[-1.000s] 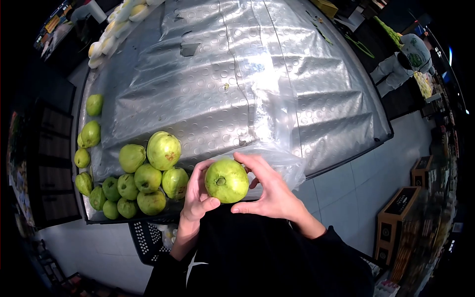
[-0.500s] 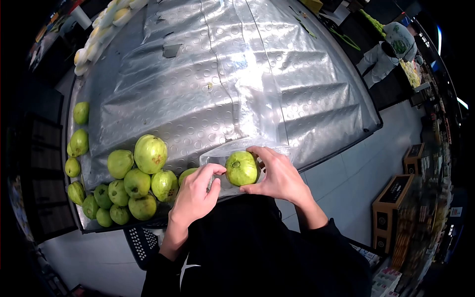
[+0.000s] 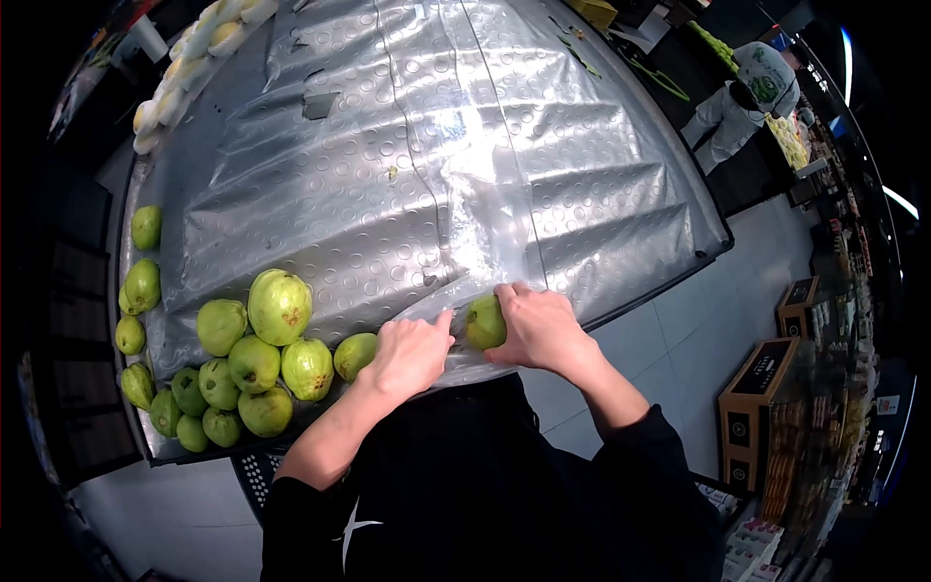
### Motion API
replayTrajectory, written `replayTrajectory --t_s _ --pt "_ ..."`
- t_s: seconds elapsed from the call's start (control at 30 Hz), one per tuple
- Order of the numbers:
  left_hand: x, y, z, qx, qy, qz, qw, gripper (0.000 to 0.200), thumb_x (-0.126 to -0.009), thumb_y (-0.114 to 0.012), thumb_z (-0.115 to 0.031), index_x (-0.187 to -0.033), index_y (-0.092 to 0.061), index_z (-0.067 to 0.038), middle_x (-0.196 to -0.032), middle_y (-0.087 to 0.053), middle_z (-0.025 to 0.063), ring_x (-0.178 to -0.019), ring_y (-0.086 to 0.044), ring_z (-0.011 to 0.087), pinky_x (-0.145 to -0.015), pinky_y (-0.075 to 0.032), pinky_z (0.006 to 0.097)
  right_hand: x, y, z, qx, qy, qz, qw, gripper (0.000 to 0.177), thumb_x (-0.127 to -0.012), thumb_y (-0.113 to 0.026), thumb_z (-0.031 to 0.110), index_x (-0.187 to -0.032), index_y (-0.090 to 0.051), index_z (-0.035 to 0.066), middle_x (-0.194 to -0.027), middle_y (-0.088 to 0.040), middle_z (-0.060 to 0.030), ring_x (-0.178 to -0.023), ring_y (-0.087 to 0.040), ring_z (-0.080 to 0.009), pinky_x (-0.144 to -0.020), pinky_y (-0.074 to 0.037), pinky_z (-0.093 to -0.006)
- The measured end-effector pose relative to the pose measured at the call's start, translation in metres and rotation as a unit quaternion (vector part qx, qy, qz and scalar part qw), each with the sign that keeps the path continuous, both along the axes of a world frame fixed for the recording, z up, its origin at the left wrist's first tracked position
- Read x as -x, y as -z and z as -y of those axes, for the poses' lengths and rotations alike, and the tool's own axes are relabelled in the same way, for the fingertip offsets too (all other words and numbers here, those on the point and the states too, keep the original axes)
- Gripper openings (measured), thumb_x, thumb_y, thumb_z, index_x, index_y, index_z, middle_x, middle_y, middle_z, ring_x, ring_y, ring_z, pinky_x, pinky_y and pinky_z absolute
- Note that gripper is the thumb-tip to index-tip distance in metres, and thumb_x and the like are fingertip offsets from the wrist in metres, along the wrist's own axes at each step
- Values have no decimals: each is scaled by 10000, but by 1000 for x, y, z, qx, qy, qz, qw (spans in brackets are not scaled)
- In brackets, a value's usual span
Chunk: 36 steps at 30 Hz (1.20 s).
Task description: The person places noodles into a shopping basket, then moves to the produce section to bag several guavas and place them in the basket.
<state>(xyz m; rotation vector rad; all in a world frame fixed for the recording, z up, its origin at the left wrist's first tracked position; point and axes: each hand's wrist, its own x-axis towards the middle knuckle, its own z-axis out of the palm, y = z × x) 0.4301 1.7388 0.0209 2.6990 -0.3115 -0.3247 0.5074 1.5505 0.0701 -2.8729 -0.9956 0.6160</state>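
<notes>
A round green fruit (image 3: pixel 484 324) sits in my right hand (image 3: pixel 539 328), whose fingers wrap over its right side. My left hand (image 3: pixel 412 353) is just left of it, over a clear plastic bag (image 3: pixel 456 361); its fingers are bent on the film, and the fingertips point toward the fruit. The bag lies at the near edge of the silver-covered table (image 3: pixel 359 223). Close to my left wrist rests another green fruit (image 3: pixel 355 356). Further left is a pile of several green fruits (image 3: pixel 254 364).
More green fruits (image 3: pixel 143 284) line the table's left edge. Fruits in white foam nets (image 3: pixel 170 97) are at the far left. A person (image 3: pixel 747 102) in light clothing stands beyond the right edge. Cardboard boxes (image 3: pixel 752 407) stand on the right.
My right hand has closed further over the fruit, which now shows less. My left hand has moved right, onto the bag, uncovering the fruit by its wrist. The whole view has shifted slightly.
</notes>
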Motion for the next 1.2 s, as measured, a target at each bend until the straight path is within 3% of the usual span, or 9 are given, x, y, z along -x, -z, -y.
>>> replayTrajectory --t_s 0.07,0.13,0.33,0.67,0.8,0.83,0.9,1.0,1.2 --pt "-1 -13 1 -27 -28 -20 999 427 -904 -648 -194 -1274 -574 7 -729 -692 175 -719 -697 357 -647 -533 461 0 -6 -5 33 3 0 999 632 -625 -832 347 -1047 -577 -49 -1008 -661 -211 -864 -706 -340 -755 -575 -412" --pt "-3 -31 1 -71 -36 -44 996 799 -850 -744 -314 -1472 -372 23 -745 -704 169 -708 -706 328 -638 -536 433 0 -7 -7 67 9 0 998 602 -635 -821 323 -1040 -578 -52 -1007 -663 -204 -880 -707 -331 -759 -580 -403" --pt "-5 -27 7 -65 -26 -45 997 1124 -687 -865 -415 -1540 -244 -24 -750 -691 179 -731 -698 375 -661 -550 462 -10 5 -9 126 -9 2 992 550 -670 -782 276 -1081 -594 -37 -1043 -672 -185 -969 -695 -303 -805 -580 -390" --pt "4 -32 7 -22 -44 -32 998 968 -733 -832 -400 -1500 -343 -69 -927 -692 204 -831 -693 391 -743 -551 467 -4 5 -1 127 -14 -51 990 755 -719 -786 577 -1131 -608 -30 -1030 -690 -189 -998 -692 -307 -821 -567 -401" --pt "10 -21 -7 51 -29 54 997 591 -807 -772 -344 -1300 -575 -85 -973 -716 129 -799 -698 341 -761 -549 444 -3 -1 2 114 -40 -28 992 752 -730 -770 587 -1125 -604 -31 -1015 -700 -169 -954 -701 -317 -814 -562 -417" --pt "10 -25 -11 158 -11 40 987 505 -817 -766 -325 -1235 -621 -80 -939 -722 106 -758 -697 302 -731 -548 419 -1 -3 4 110 -50 -29 992 752 -730 -770 587 -1125 -604 -31 -1015 -700 -169 -954 -701 -317 -814 -562 -417" --pt "16 -43 -17 324 -30 17 945 295 -810 -784 -197 -1061 -714 -60 -833 -723 59 -650 -671 164 -617 -518 301 2 -10 7 -28 11 38 999 685 -751 -770 551 -1137 -620 5 -962 -702 -198 -875 -710 -328 -813 -551 -422" --pt "35 -51 -34 403 -125 90 902 303 -774 -800 -79 -1064 -714 -59 -807 -710 39 -663 -650 104 -568 -467 233 -2 -21 8 -112 93 13 989 609 -806 -761 483 -1138 -595 0 -906 -707 -172 -824 -701 -359 -783 -546 -431" --pt "68 -22 -100 238 -346 303 856 465 -737 -781 -3 -1178 -649 -72 -963 -672 68 -786 -637 147 -648 -482 251 21 -4 1 -334 142 -65 929 320 -852 -762 247 -1049 -689 4 -906 -729 -136 -680 -700 -242 -660 -541 -358"
